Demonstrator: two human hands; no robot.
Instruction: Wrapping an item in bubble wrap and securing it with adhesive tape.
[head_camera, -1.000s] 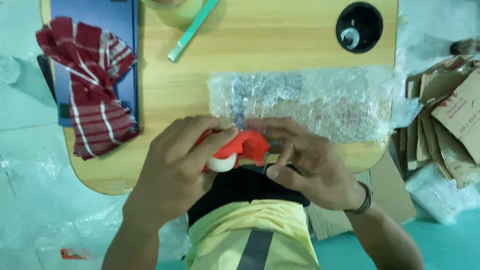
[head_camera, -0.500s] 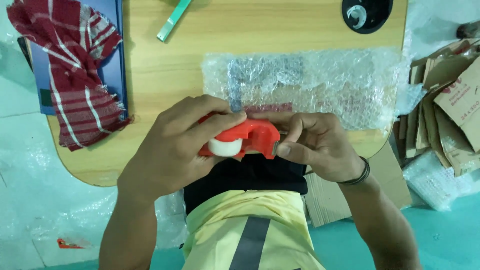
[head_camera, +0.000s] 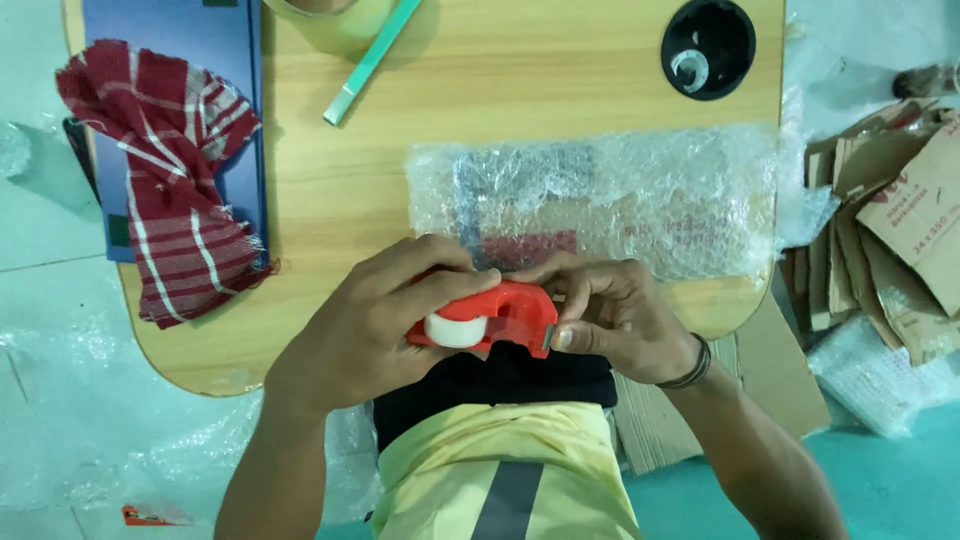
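My left hand (head_camera: 380, 320) grips a red tape dispenser (head_camera: 505, 315) with a white roll (head_camera: 456, 330) in it, held above the near edge of a small wooden table (head_camera: 520, 90). My right hand (head_camera: 615, 312) pinches at the dispenser's cutter end with thumb and fingertips. Just beyond both hands lies a flat package wrapped in bubble wrap (head_camera: 600, 195), resting on the table.
A red-and-white striped cloth (head_camera: 175, 180) lies over a blue folder (head_camera: 180, 40) at the table's left. A green strip (head_camera: 370, 60) and a big tape roll (head_camera: 325, 20) sit at the far edge, a black disc (head_camera: 708, 47) at far right. Cardboard pieces (head_camera: 890, 220) pile up on the floor to the right.
The dispenser has turned so its cutter end points right, and my right fingers have shifted onto that end. The view has drifted slightly.
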